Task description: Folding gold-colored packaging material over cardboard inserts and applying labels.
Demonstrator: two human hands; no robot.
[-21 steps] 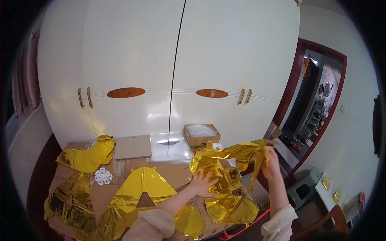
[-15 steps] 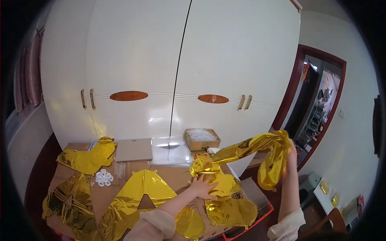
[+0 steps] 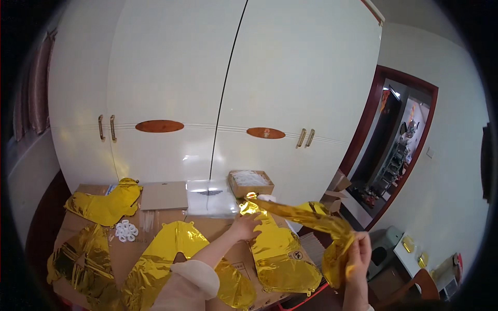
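Observation:
My right hand (image 3: 359, 255) grips a crumpled, uninflated gold foil balloon (image 3: 332, 228) past the table's right side. From there the foil stretches leftward toward the far end of the flat gold foil balloon (image 3: 284, 262) lying on the table. On that end my left hand (image 3: 246, 226) rests with its fingers spread. An A-shaped gold foil balloon (image 3: 150, 264) lies flat left of my left forearm. Farther left are another flat gold foil balloon (image 3: 85, 264) and a folded gold one (image 3: 106, 207). A small pile of white rings (image 3: 126, 231) sits between them.
At the back stand a small cardboard box (image 3: 251, 189) of white pieces, clear plastic bags (image 3: 211, 199) and a grey-brown board (image 3: 165, 196). A white wardrobe (image 3: 161, 78) rises behind. To the right are a doorway (image 3: 394, 145) and a white side table (image 3: 410, 252).
My right hand has come down and nearer with the foil balloon, so the raised foil hangs lower. My left hand has shifted slightly left and farther away. The view has turned slightly.

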